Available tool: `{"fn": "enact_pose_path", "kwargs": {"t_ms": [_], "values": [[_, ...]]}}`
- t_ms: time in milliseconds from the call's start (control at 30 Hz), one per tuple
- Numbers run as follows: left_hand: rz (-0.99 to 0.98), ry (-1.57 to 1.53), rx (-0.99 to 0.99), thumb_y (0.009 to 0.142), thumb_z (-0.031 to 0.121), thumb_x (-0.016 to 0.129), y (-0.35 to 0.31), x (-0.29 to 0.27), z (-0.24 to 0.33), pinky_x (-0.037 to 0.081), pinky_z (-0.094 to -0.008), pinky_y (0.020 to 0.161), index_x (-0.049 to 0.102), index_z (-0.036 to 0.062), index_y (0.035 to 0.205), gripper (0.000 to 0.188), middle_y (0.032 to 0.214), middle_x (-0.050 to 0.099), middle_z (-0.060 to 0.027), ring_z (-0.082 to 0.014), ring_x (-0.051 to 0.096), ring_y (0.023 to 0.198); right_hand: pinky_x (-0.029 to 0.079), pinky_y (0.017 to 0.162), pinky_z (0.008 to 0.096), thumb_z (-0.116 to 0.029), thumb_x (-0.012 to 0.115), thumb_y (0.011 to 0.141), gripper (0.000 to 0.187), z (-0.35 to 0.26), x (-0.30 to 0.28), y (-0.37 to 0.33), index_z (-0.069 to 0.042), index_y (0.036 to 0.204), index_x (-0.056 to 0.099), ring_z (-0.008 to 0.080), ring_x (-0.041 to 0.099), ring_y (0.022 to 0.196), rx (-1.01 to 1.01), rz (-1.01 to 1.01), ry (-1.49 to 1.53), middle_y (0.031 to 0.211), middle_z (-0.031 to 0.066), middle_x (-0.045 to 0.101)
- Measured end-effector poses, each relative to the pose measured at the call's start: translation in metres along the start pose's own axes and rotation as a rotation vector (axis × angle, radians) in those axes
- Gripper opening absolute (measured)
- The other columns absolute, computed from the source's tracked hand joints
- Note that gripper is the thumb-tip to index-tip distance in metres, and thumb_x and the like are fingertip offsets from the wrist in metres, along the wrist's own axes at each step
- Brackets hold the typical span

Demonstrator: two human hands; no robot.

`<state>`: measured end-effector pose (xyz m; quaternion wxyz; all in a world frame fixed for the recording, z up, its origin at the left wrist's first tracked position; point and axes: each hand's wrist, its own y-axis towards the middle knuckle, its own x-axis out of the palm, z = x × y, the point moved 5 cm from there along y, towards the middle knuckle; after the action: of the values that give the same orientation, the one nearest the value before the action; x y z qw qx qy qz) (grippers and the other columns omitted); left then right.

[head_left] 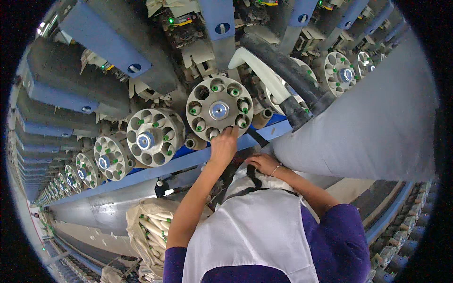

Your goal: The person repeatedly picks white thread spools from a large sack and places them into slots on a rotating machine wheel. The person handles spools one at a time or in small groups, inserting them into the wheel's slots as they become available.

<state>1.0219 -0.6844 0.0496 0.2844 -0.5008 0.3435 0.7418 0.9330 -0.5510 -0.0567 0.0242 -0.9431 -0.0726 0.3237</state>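
My left hand (224, 145) is at the lower rim of a round bobbin magazine (204, 123), a pale disc with several holes around a blue-and-silver hub (219, 111). Its fingertips are bent together over the rim, beside a bobbin (214, 133) low in the disc; anything between them is too small to make out. White bobbins with green tips (195, 110) stand in most of the holes. Lower and to the right, my right hand (265, 164) is at the top of my white apron (255, 217), fingers curled near a dark strap (254, 177). What they hold is hidden.
Similar magazines (152, 137) run in a row to both sides under blue machine housings (104, 35). A large grey tube (358, 122) and a pale curved handle (259, 70) crowd the right. At lower left stands a cloth sack (134, 217) of bobbins; a blue rail (198, 158) runs below the magazines.
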Motion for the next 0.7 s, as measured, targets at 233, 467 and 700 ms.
{"fn": "enact_pose_path", "kwargs": {"t_ms": [233,467,700], "values": [[-0.322,0.184,0.024,0.080,0.006,0.058,0.036,0.072,-0.011,0.054,-0.0408,0.060,0.059,0.0056,0.097,0.017,0.079,0.069,-0.0133,-0.0297,0.070,0.075,0.051,0.078,0.0382,-0.015,0.058,0.092,0.017,0.027,-0.024,0.006,-0.008,0.104,0.067,0.0303,0.064,0.088,0.116,0.093,0.090,0.096,0.0128,0.067],[-0.040,-0.347,-0.228,0.085,0.013,0.057,0.053,0.035,-0.031,0.049,-0.0376,0.052,0.061,0.0079,0.084,0.006,0.074,0.068,-0.0128,-0.0261,0.068,0.065,0.052,0.074,0.0356,-0.008,0.054,0.092,0.016,0.041,-0.045,0.003,-0.005,0.103,0.065,0.0270,0.066,0.082,0.365,0.228,0.501,0.092,0.0124,0.068],[0.467,-1.069,-0.611,0.083,0.007,0.062,0.054,-0.050,-0.103,0.045,-0.0335,0.054,0.061,0.0048,0.088,0.006,0.073,0.060,-0.0091,-0.0208,0.053,0.057,0.049,0.079,0.0371,-0.009,0.063,0.084,0.027,0.005,-0.115,0.038,-0.005,0.111,0.058,0.0303,0.060,0.092,0.198,0.671,0.120,0.100,0.0139,0.061]]}}
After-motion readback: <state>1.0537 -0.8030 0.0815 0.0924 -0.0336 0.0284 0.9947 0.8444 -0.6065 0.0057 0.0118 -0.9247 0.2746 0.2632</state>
